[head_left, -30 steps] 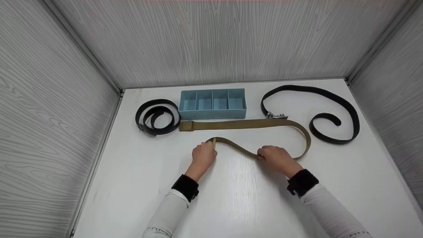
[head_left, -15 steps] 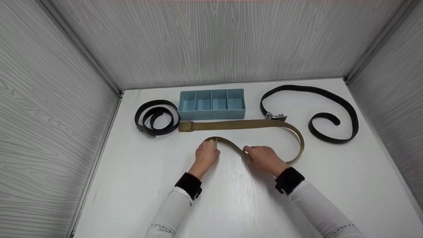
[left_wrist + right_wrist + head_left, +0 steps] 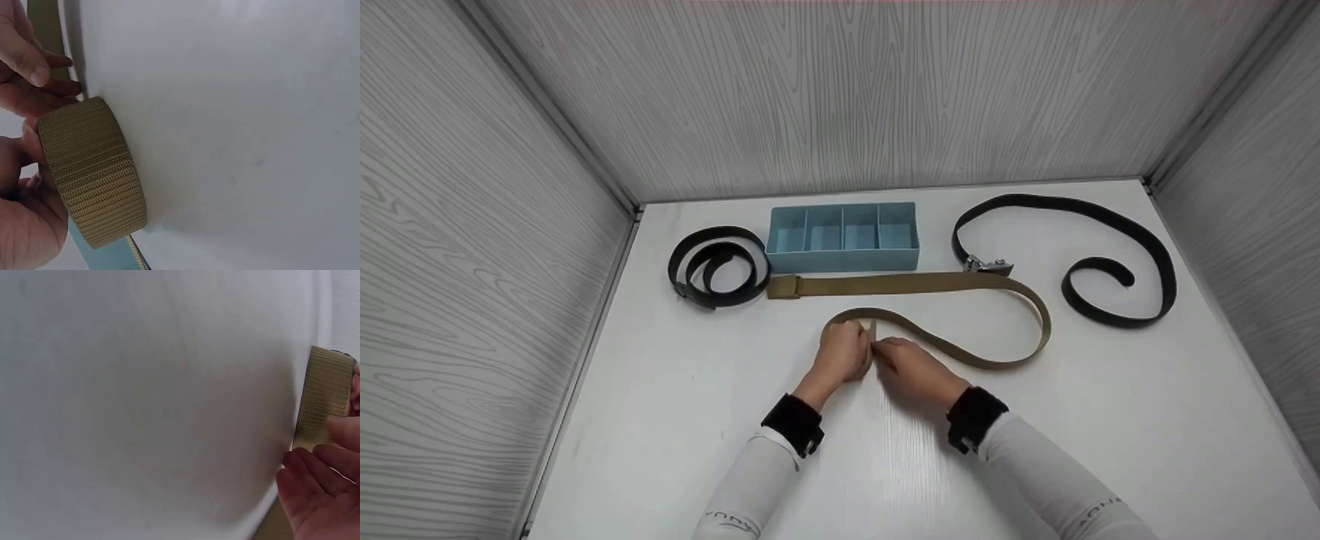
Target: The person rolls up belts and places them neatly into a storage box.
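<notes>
Tan belt (image 3: pixel 915 283), head view: lying on the white table (image 3: pixel 660 412) in a loose S, the far run stretched left to right along the front of the blue box (image 3: pixel 844 261), then bending round at the right and sloping back leftward to the hands.
Tan buckle (image 3: pixel 784 286), head view: at the left end of that far run, beyond the left hand and a little to its left.
Left hand (image 3: pixel 842 352), head view: nearer to the gathered part, fingers curled round it (a fist, more or less).
Right hand (image 3: pixel 915 371), head view: just beside the left, fingertips at the belt's upright edge between the two.
Slack, head view: beyond the hands and off to the right, so on the right hand's side (probably the relation that counts most).
Black belts, head view: one coiled (image 3: pixel 724 231) at the box's left end, one looser (image 3: pixel 1165 277) well to the right.
Gathered belt, left wrist view: standing on edge in a bowed fold, pinched by the left fingers; right fingers close above.
Right fingers, right wrist view: partly straight, touching the belt near the lower end of its upright stretch; cannot tell whether pinching (thumb overlapping the weave, grip unclear).
</notes>
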{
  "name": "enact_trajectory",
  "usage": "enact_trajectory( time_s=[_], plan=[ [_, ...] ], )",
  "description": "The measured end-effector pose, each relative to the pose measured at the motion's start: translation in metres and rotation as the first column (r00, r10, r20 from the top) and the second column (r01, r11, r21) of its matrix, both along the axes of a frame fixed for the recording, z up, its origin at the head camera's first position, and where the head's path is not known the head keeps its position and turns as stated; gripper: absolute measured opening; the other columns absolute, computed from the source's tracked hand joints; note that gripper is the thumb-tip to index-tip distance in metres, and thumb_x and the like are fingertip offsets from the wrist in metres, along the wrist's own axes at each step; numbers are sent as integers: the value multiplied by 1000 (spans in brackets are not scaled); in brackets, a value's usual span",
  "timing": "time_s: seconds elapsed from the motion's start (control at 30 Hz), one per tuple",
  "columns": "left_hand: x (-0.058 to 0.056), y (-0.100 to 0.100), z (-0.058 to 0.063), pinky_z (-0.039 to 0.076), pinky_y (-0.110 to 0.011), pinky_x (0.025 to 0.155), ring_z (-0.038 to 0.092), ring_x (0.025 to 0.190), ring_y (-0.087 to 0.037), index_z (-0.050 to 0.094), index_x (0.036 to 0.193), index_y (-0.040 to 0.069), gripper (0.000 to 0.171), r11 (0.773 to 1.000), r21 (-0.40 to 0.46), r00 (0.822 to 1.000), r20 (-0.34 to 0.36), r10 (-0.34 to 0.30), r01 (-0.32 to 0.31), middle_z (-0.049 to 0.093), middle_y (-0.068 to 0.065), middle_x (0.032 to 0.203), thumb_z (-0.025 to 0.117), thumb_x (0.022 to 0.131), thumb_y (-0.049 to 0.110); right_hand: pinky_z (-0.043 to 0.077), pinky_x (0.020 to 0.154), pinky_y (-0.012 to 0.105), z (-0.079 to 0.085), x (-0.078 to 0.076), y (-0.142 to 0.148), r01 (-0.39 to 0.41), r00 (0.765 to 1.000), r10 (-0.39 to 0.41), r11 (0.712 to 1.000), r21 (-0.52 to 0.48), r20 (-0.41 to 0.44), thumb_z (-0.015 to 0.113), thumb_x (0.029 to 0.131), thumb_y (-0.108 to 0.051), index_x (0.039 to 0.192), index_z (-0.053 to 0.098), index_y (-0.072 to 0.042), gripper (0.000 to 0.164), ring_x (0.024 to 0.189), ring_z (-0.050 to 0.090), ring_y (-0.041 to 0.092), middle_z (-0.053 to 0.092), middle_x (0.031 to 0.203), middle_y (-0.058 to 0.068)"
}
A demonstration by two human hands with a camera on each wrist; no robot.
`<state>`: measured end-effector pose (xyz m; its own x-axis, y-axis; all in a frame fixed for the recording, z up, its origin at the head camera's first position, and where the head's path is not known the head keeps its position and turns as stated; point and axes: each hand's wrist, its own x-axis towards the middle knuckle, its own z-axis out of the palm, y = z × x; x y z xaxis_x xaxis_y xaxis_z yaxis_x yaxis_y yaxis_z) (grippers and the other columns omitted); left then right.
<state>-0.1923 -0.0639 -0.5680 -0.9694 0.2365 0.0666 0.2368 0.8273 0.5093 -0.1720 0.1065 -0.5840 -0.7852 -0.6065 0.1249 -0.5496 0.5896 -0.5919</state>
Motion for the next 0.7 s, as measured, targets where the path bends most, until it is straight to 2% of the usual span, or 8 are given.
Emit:
enact_trajectory(
  time_s=[0.07, 0.13, 0.23, 0.33, 0.5, 0.6, 0.7],
  plan=[
    [0, 0, 3, 51, -39, 74, 64, 73, -23, 65, 75, 1, 18, 999, 21, 999, 22, -41, 40, 65, -7, 69, 55, 91, 3, 45, 96, 41, -1, -1, -1, -1, 999, 2, 1000, -21, 47, 53, 97, -1, 124, 60, 5, 29, 113, 59, 29, 65, 116, 16],
    [1, -1, 6, 52, -39, 78, 67, 80, -25, 69, 94, -2, 13, 997, 38, 996, 53, -67, 65, 70, -8, 77, 58, 90, 3, 44, 97, 42, -2, -2, 0, 2, 997, 1, 999, -39, 73, 53, 97, 0, 126, 60, 5, 30, 114, 59, 29, 65, 117, 17],
    [0, -3, 9, 52, -38, 81, 68, 88, -24, 66, 116, -2, 28, 993, 31, 992, 49, -113, 112, 72, -9, 87, 63, 88, 1, 44, 98, 42, -1, -3, 1, -14, 996, 19, 998, -64, 84, 53, 96, 3, 125, 60, 5, 30, 114, 60, 29, 66, 116, 17],
    [-1, -5, 9, 52, -38, 77, 67, 87, -23, 69, 110, 1, 24, 982, -5, 982, 10, -189, 189, 71, -9, 89, 60, 88, -2, 45, 96, 43, -2, -4, 1, -61, 996, 67, 994, -94, 64, 52, 94, 7, 121, 62, 4, 29, 110, 61, 28, 67, 112, 16],
    [-3, -10, 6, 52, -37, 72, 65, 79, -22, 72, 82, 4, 20, 947, -87, 950, 0, -311, 310, 68, -8, 78, 54, 88, -3, 48, 88, 44, -3, -5, 1, -113, 992, 119, 986, -121, 44, 52, 91, 11, 109, 63, 4, 22, 98, 63, 27, 67, 100, 16],
    [-3, -12, 3, 51, -37, 69, 64, 73, -21, 69, 75, 6, 19, 935, -122, 940, -37, -339, 333, 65, -6, 71, 57, 86, -3, 48, 86, 44, 0, -5, 2, -130, 990, 134, 986, -104, 37, 53, 91, 11, 105, 63, 4, 19, 97, 63, 27, 67, 98, 14],
    [-3, -14, -2, 51, -36, 64, 62, 69, -22, 68, 70, 9, 20, 930, -182, 927, -142, -348, 321, 62, -6, 69, 60, 85, -2, 48, 86, 43, 3, -7, 7, -123, 992, 120, 991, -59, -48, 56, 90, 9, 106, 66, 3, 19, 98, 63, 27, 67, 101, 14]
  ],
)
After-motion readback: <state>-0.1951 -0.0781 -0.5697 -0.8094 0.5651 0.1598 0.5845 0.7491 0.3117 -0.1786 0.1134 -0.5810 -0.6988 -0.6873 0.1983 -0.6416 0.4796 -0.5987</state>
